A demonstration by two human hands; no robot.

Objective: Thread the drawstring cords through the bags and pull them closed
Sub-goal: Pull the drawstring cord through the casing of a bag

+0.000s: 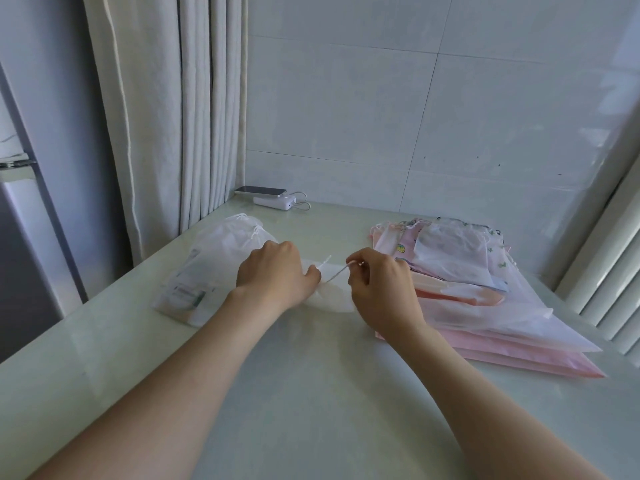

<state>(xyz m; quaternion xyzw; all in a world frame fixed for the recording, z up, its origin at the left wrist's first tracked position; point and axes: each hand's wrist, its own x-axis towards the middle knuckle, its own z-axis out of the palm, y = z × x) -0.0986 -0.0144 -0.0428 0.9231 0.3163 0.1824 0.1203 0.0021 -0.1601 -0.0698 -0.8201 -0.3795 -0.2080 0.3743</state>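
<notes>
Both bare forearms are stretched forward. The left hand (277,271) is held knuckles-up, its fingers curled and pinched at the left end of the drawstring cord (336,273). The cord's right end is pinched by the right hand (381,289).

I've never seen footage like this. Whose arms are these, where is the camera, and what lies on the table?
No machine here: a person wears one camera on the head, looking down at their own bare arms. The left hand grips the top of a thin white bag, while the right hand pinches a white cord running to it. On the pale table lie a pile of white bags at left and a stack of pink and white bags at right. At the back, a phone rests on a white power bank.
</notes>
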